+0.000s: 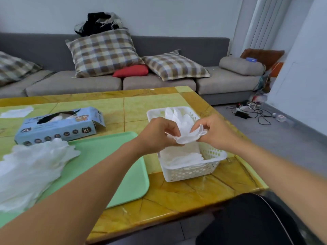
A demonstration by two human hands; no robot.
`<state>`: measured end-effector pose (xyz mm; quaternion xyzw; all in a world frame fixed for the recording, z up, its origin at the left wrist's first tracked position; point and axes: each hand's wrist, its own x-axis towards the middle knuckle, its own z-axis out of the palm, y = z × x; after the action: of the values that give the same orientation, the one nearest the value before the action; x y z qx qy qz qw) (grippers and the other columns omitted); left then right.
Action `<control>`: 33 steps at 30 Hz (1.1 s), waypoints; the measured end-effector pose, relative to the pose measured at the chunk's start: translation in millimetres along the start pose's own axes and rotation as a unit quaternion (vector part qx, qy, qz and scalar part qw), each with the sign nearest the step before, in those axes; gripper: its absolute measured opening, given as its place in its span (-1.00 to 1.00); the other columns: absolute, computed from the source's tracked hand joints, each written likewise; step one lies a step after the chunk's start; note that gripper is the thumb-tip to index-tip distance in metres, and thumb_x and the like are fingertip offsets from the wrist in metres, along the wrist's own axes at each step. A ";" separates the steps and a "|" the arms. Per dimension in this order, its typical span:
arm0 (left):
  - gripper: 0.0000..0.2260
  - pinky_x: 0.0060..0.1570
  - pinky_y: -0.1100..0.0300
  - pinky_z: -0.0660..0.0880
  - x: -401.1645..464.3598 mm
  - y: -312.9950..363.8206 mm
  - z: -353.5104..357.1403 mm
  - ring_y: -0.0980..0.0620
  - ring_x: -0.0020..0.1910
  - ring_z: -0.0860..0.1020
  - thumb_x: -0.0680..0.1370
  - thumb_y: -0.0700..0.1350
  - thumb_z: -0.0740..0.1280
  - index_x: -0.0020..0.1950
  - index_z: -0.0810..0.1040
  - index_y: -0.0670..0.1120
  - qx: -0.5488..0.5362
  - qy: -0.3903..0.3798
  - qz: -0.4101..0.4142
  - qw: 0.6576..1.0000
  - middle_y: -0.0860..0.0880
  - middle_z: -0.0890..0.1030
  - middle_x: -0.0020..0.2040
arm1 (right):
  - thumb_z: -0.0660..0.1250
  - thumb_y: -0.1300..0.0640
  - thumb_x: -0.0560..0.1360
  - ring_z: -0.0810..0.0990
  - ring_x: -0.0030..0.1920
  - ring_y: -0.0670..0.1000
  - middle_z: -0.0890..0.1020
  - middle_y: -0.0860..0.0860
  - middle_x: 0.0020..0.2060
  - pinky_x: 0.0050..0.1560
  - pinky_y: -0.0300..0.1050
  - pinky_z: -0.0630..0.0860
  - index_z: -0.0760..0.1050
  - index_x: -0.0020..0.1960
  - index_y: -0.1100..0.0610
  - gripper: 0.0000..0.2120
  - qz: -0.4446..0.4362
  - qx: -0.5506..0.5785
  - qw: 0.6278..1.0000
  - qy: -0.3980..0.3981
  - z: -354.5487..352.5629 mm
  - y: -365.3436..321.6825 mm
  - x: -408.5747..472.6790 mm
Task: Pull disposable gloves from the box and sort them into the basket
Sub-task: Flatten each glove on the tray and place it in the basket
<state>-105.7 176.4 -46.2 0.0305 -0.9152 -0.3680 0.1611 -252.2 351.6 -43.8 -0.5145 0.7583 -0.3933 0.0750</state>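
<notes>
Loose glove pile (30, 167) on green tray (113, 167) left of white basket (191, 171), blue glove box (58, 127) far-left of basket, left hand (157, 134) and right hand (215, 129) both pinching one crumpled glove (189, 137) over the basket, close together.

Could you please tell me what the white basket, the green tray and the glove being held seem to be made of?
The white basket looks like moulded plastic: its walls are perforated with regular holes. The green tray seems to be smooth, matte plastic with rounded corners. The glove, pinched between the left hand and the right hand, appears to be thin translucent plastic film, crumpling limply.
</notes>
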 end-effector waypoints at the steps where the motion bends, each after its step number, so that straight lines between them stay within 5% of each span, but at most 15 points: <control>1: -0.86 -0.07 0.25 0.59 -2.0 2.4 3.0 0.21 -0.21 0.63 0.37 -0.15 0.62 -0.16 0.71 -0.10 0.036 -0.020 0.005 0.999 0.06 0.71 -0.20 | 0.56 0.31 0.38 0.67 -0.20 -0.19 0.73 -0.10 -0.25 -0.15 -0.21 0.56 0.72 -0.18 0.10 -0.88 -0.011 -0.031 0.999 -0.016 -1.3 -1.8 -4.4; 6: -0.90 0.01 0.08 0.60 -7.9 17.3 8.4 0.11 -0.07 0.61 0.45 -0.13 0.50 -0.07 0.65 -0.02 0.196 -0.178 0.022 0.964 0.07 0.67 -0.09 | 0.49 0.22 0.44 0.65 -0.06 -0.23 0.72 -0.20 -0.11 0.06 -0.10 0.58 0.72 -0.01 -0.02 -0.80 -0.041 -0.192 0.967 -0.163 -9.3 -8.1 -16.6; 10: -0.79 0.16 0.07 0.57 -7.3 39.0 -4.1 0.12 0.08 0.60 0.48 -0.09 0.40 0.11 0.65 0.04 0.216 -0.300 -0.035 0.928 0.11 0.66 0.06 | 0.38 0.29 0.46 0.63 0.14 -0.21 0.69 -0.21 0.10 0.25 -0.07 0.56 0.65 0.21 -0.06 -0.60 0.027 -0.156 0.920 -0.359 -29.2 -23.8 -4.9; 13: -0.78 0.21 0.03 0.53 -0.2 50.5 -16.9 0.10 0.08 0.59 0.47 -0.01 0.34 0.05 0.70 0.04 0.161 -0.262 -0.089 0.947 0.13 0.68 0.00 | 0.29 0.40 0.51 0.65 0.14 -0.17 0.72 -0.15 0.06 0.19 -0.16 0.56 0.68 0.16 -0.03 -0.58 0.047 -0.053 0.949 -0.306 -43.8 -41.1 16.9; 16: -0.70 0.10 0.03 0.50 9.4 47.6 -15.9 -0.02 0.00 0.57 0.54 0.12 0.23 -0.13 0.66 -0.03 0.251 -0.152 -0.107 0.950 0.00 0.64 -0.06 | 0.44 0.14 0.52 0.62 0.06 -0.25 0.68 -0.31 -0.04 0.09 -0.24 0.50 0.65 0.19 -0.05 -0.74 0.060 -0.109 0.950 -0.287 -26.7 -51.4 35.2; 20: -0.86 0.06 0.01 0.33 12.9 34.4 -0.5 -0.11 0.02 0.55 0.56 0.07 0.28 0.03 0.46 0.03 0.489 -0.159 -0.068 0.855 0.00 0.43 -0.15 | 0.63 -0.15 0.30 0.36 0.47 0.01 0.32 -0.14 0.49 0.35 -0.07 0.41 0.13 0.59 -0.09 0.03 0.109 -0.340 0.847 -0.394 16.2 -56.8 45.2; 23: -0.76 0.26 -0.04 0.32 17.6 18.8 8.3 -0.10 0.13 0.56 0.57 0.04 0.29 0.17 0.48 -0.05 0.521 -0.196 -0.112 0.823 -0.01 0.54 -0.01 | 0.62 -0.28 0.21 0.18 0.56 0.11 0.08 -0.05 0.59 0.45 0.13 0.34 -0.13 0.63 -0.08 0.27 0.119 -0.422 0.811 -0.387 38.1 -55.1 52.0; 26: -0.59 0.48 -0.14 0.14 22.6 3.1 15.3 -0.08 0.26 0.54 0.60 0.02 0.26 0.43 0.40 -0.04 0.533 -0.226 -0.136 0.804 0.00 0.59 0.17 | 0.61 -0.35 0.14 -0.20 0.62 0.13 -0.26 -0.08 0.61 0.52 0.29 0.17 -0.31 0.60 -0.17 0.39 0.126 -0.445 0.805 -0.371 53.0 -40.1 62.0; 30: -0.58 0.54 -0.17 -0.02 26.0 -4.2 13.2 -0.06 0.31 0.50 0.61 0.03 0.22 0.46 0.39 0.00 0.501 -0.261 -0.134 0.814 0.01 0.60 0.19 | 0.64 -0.24 0.21 -0.08 0.62 0.07 -0.12 -0.09 0.62 0.53 0.21 0.19 -0.25 0.61 -0.16 0.32 0.130 -0.376 0.832 -0.387 59.3 -26.2 60.4; 33: -0.66 0.42 -0.07 0.32 20.3 1.4 -7.2 -0.08 0.27 0.52 0.60 0.07 0.25 0.33 0.51 -0.02 0.430 -0.221 -0.104 0.869 -0.03 0.59 0.19 | 0.63 -0.20 0.25 0.09 0.60 0.06 0.04 -0.12 0.60 0.51 0.13 0.24 -0.12 0.61 -0.19 0.21 0.140 -0.330 0.843 -0.401 46.9 -35.9 62.3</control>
<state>-122.6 169.1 -34.9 0.1100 -0.9861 0.0499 -0.1138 -230.6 269.2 -33.3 -0.5101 0.8110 0.1351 0.2527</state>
